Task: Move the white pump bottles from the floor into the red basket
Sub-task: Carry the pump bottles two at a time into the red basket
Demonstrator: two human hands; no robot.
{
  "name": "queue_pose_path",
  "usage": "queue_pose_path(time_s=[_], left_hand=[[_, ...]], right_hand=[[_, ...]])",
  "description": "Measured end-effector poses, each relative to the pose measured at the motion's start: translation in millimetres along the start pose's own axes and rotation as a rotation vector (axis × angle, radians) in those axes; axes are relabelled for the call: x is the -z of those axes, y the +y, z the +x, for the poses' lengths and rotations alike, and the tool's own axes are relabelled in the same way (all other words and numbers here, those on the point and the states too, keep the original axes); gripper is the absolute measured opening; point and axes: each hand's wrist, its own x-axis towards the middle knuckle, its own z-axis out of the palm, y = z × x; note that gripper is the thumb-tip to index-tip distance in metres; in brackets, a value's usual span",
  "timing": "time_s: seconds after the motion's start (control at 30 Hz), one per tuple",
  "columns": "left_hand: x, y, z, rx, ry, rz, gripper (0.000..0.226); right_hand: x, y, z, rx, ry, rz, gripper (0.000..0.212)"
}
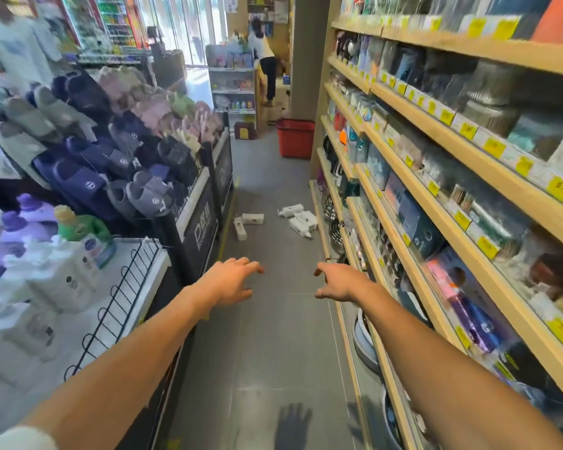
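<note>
Right now both my hands reach forward at the middle of the frame, empty, fingers spread: my left hand (233,280) and my right hand (337,282) hang above the grey floor (273,336), well apart from everything. Just above them in the frame, five white pump bottles (301,219) lie toppled on the floor, two toward the slipper display (117,147) at left, three against the wooden shelves (436,164) at right. Higher up, near centre, the red basket (295,138) stands on the floor beside the shelf end.
</note>
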Motion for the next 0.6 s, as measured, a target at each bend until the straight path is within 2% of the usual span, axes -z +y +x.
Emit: queue_pose_path(time_s=[0.23,0.6], left_hand=[[15,-44,54,0.108,-0.016,-0.013,0.054],[26,-111,151,0.101,-0.013,-0.063,0.055]], right_hand=[[33,27,68,-0.016,-0.024,0.036,0.059],[70,11,177,0.001,-0.028,-0.013,0.060]])
